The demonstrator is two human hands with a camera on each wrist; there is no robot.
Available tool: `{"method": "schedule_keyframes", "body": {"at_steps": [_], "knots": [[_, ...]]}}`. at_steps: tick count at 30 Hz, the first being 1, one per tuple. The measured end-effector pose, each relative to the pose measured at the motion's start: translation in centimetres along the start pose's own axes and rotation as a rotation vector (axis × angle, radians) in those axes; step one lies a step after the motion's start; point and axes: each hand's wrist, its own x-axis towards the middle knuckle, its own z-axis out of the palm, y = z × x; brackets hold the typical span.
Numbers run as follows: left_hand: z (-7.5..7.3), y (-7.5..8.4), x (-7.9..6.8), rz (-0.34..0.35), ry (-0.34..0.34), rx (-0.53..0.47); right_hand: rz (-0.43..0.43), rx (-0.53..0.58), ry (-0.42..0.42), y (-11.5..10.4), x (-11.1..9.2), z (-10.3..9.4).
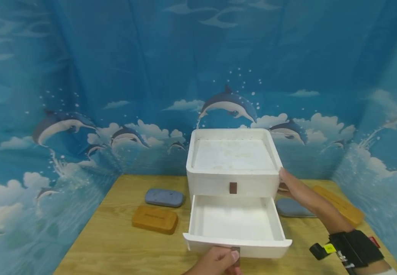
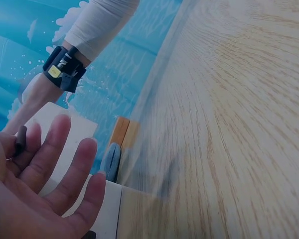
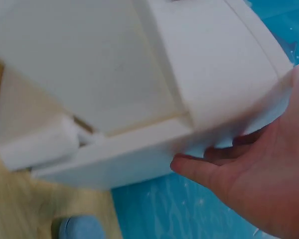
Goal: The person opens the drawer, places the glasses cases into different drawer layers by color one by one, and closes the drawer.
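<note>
A small white drawer cabinet (image 1: 203, 183) stands on the table, with a shallow tray-like top. Its lower drawer (image 1: 263, 250) is pulled out and holds nothing, while the upper drawer (image 1: 253, 185) is closed. At the lower drawer's front, my left hand (image 1: 217, 261) pinches the brown pull tab (image 2: 21, 141) between thumb and index finger; the other fingers are extended. My right hand (image 1: 292, 185) rests against the cabinet's right side near the top front corner. In the right wrist view its fingers (image 3: 197, 169) lie fairly straight along the side wall.
Left of the cabinet lie a grey-blue case (image 1: 164, 197) and a mustard-coloured case (image 1: 155, 219). To the right, another grey-blue case (image 1: 292, 208) and a mustard-coloured case (image 1: 342, 206) lie partly behind my right arm. A dolphin-print curtain (image 1: 164, 76) surrounds the wooden table (image 1: 115, 244).
</note>
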Motion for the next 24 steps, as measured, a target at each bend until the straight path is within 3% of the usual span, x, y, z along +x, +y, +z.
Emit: {"method": "schedule_keyframes", "body": {"at_steps": [4,8,12,19,24], "knots": [[0.0,-0.2,0.1,0.048,-0.015,-0.016,0.022,-0.091,0.056,1.4,-0.7,-0.1],[0.1,-0.3,0.1,0.096,-0.023,-0.010,0.102,-0.247,0.143,3.0,-1.0,-0.1],[0.1,-0.1,0.0,0.086,-0.025,-0.014,0.152,-0.449,0.198,4.8,-1.0,-0.3],[0.2,0.0,0.0,0.021,-0.007,-0.029,0.132,-0.684,0.183,7.5,-1.2,-0.6],[0.1,-0.1,0.0,0.042,-0.016,-0.026,0.067,-0.783,0.167,9.1,-1.6,-0.8]]}}
